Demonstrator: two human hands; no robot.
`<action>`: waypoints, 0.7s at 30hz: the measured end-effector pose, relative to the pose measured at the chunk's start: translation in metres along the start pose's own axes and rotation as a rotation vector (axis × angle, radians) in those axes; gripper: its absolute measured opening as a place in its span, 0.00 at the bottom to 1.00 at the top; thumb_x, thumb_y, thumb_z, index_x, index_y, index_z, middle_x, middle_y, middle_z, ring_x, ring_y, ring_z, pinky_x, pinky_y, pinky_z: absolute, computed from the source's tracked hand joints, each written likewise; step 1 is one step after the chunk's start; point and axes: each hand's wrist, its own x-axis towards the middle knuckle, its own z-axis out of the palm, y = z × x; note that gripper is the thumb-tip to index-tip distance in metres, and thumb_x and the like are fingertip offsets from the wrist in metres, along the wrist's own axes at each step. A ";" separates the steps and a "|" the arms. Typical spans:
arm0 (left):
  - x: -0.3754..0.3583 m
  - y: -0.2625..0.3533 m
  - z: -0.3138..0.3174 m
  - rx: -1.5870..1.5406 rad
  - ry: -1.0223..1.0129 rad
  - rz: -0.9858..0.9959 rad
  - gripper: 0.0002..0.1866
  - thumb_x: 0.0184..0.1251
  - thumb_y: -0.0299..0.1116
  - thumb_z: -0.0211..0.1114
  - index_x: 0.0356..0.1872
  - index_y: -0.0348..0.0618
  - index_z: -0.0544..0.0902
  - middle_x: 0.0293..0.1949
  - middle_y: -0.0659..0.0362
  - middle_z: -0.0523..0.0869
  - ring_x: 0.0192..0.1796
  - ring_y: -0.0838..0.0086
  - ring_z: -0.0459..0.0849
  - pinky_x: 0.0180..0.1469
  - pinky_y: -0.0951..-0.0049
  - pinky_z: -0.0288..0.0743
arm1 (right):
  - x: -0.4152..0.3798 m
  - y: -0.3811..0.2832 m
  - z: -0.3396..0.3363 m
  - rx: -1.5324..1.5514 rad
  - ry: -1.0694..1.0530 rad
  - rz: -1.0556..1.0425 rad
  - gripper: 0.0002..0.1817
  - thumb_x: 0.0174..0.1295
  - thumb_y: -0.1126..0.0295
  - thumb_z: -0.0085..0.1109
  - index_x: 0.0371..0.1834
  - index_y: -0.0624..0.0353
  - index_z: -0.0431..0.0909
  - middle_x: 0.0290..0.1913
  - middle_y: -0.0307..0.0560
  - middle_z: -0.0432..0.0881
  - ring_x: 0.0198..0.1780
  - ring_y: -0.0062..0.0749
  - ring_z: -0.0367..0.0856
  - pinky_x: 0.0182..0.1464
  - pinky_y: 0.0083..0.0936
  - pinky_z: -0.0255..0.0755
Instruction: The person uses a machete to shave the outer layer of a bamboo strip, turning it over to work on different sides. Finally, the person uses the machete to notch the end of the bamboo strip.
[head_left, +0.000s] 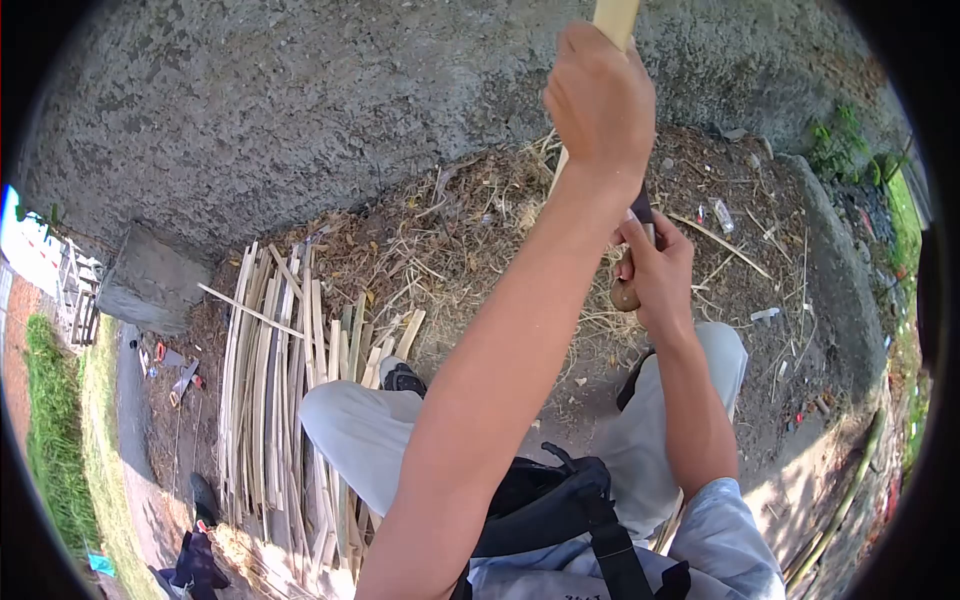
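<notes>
Gripping a wooden strip (616, 16) in our left hand (600, 105), we have the fingers curled tight around it — the strip runs out of view above the fist, in front of the rough wall (300, 110). Our right hand (660, 265), just below, is wrapped around a knife's handle (627, 294) — its dark blade (641, 204) partly hidden by our left arm. More strips (268, 370) lie heaped on the ground (775, 400) to our left.
</notes>
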 end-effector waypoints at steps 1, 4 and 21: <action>-0.007 0.011 -0.002 -0.013 0.000 0.007 0.12 0.59 0.30 0.66 0.29 0.33 0.73 0.25 0.44 0.80 0.28 0.48 0.82 0.30 0.54 0.74 | 0.003 0.001 -0.005 0.008 0.059 0.005 0.12 0.64 0.65 0.62 0.39 0.65 0.77 0.25 0.37 0.76 0.18 0.13 0.68 0.21 0.17 0.65; -0.034 0.039 -0.002 -0.125 -0.083 0.001 0.09 0.57 0.24 0.62 0.32 0.33 0.69 0.31 0.44 0.78 0.29 0.46 0.82 0.30 0.53 0.75 | 0.014 0.009 -0.028 0.158 0.079 -0.006 0.10 0.66 0.69 0.55 0.44 0.65 0.75 0.41 0.41 0.79 0.36 0.22 0.77 0.35 0.21 0.73; -0.060 0.063 -0.012 -0.203 -0.089 0.064 0.06 0.54 0.18 0.58 0.30 0.32 0.68 0.28 0.46 0.76 0.22 0.57 0.82 0.21 0.65 0.76 | 0.016 -0.091 0.047 -2.887 0.998 -0.780 0.09 0.61 0.74 0.55 0.27 0.47 0.83 0.40 0.31 0.78 0.51 0.21 0.72 0.53 0.15 0.66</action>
